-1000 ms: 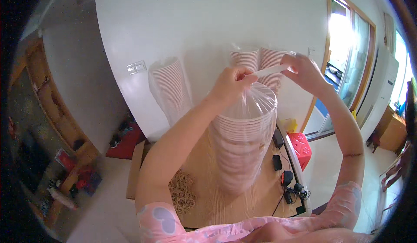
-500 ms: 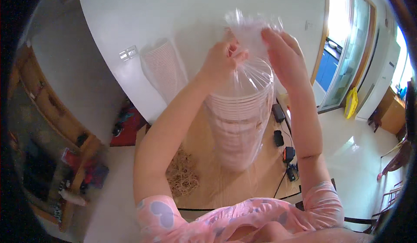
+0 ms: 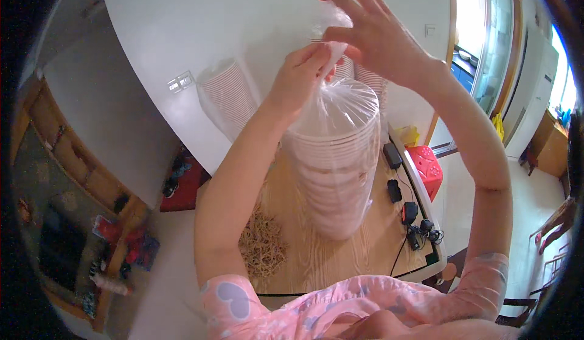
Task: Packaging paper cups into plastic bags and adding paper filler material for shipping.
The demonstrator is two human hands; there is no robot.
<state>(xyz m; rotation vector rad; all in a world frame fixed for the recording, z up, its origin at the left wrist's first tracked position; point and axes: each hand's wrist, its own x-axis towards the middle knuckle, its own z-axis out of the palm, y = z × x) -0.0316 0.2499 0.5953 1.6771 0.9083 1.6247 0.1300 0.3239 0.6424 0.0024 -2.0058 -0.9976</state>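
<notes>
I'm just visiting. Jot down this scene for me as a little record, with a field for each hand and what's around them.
Left hand: pinching the gathered neck of a clear bag
Right hand: fingers spread beside the bag's top; contact unclear
Bag contents: a tall stack of pale round containers
Support: wood-grain table
Table, left: tangled tan strands
Table, right: black adapters and cables
Behind: more wrapped stacks near the white wall
Beyond table, right: red stool
</notes>
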